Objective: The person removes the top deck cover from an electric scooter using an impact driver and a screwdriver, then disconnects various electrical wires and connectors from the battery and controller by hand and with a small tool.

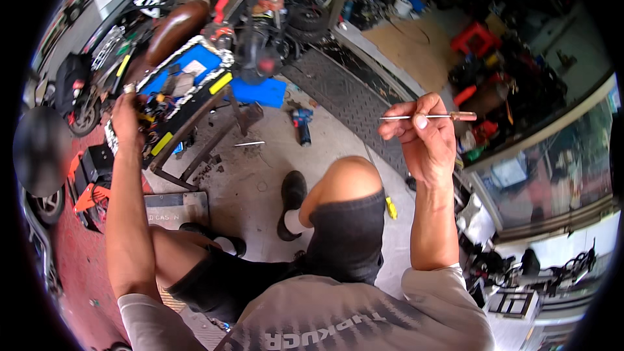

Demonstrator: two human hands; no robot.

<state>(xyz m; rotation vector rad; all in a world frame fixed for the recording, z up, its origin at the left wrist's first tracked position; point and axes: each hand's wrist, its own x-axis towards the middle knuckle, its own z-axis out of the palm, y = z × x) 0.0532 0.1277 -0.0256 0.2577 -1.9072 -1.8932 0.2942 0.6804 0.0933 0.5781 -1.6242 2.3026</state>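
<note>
Slim screwdriver (464, 116) pinched in the right hand (427, 135) fingers, long axis crosswise, tip leftward toward the open wire-filled case (225, 58), with the left hand (127, 122) nearer, at the case's left end, its grip unclear.

Grey floor (260, 175): blue-black drill (301, 126), thin silvery rod (250, 143), small yellow item (391, 208).
</note>
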